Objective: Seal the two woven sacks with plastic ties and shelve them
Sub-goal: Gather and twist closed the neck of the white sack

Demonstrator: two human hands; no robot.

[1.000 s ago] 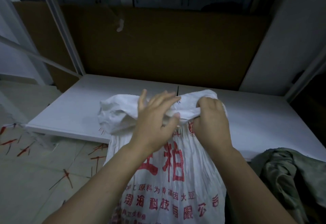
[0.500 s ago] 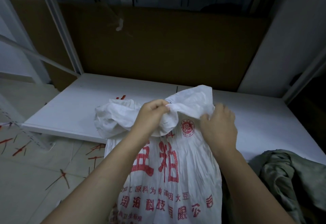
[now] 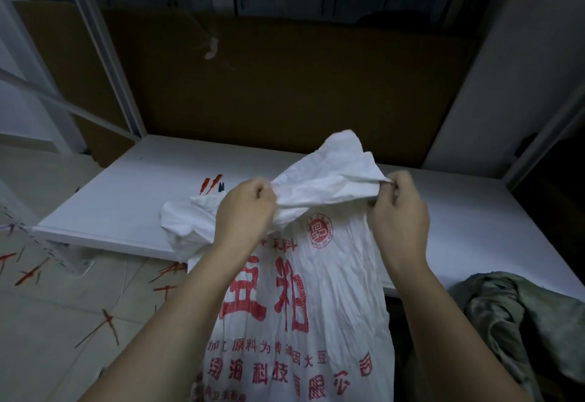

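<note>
Woven sack, white with red printed characters and a round red seal, stands upright between my forearms, right against the front edge of the white shelf, its crumpled top reaching over the board. My left hand is a closed fist around the bunched fabric at the left of the sack's mouth, knuckles up, and more loose cloth spills out to the left of it and lies on the shelf. My right hand pinches the right end of the top flap between thumb and curled fingers, so the flap is stretched between the two hands and its upper corner stands up in a peak above them. No tie is round the neck of the sack where I can see it. A few red plastic ties lie on the shelf just beyond my left hand, with a small dark piece beside them; I cannot tell what that piece is. More red ties are scattered over the tiled floor to the left. At the lower right a crumpled green bundle sits near the shelf's front edge, apart from the sack. Brown cardboard lines the back of the shelf.
</note>
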